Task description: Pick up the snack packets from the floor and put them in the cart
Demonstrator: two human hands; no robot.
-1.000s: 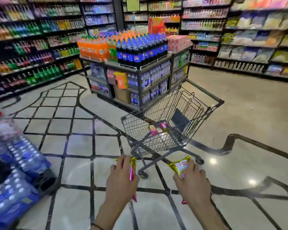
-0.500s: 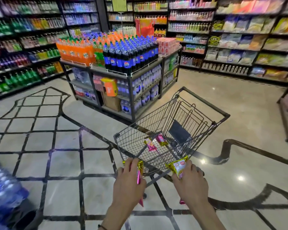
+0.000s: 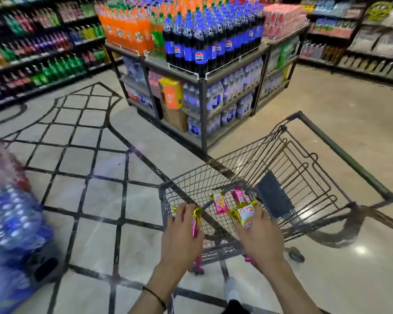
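Note:
A wire shopping cart (image 3: 309,177) stands right in front of me on the shop floor. Two pink snack packets (image 3: 220,202) lie side by side on its mesh bottom. My left hand (image 3: 182,236) grips a pink and gold snack packet (image 3: 195,219) at the cart's near left corner. My right hand (image 3: 259,236) holds a gold and white snack packet (image 3: 245,214) over the cart's near rim, its pink end hanging below my palm.
A drinks display rack (image 3: 202,87) with orange and blue bottles stands just beyond the cart. Stacked water bottle packs (image 3: 11,223) sit close on my left. Shelves of goods line the back and both sides. Tiled floor stretches to the left and right.
I have come closer to the cart. Both hands, each still holding its packet, have moved forward and now reach the cart's near rim.

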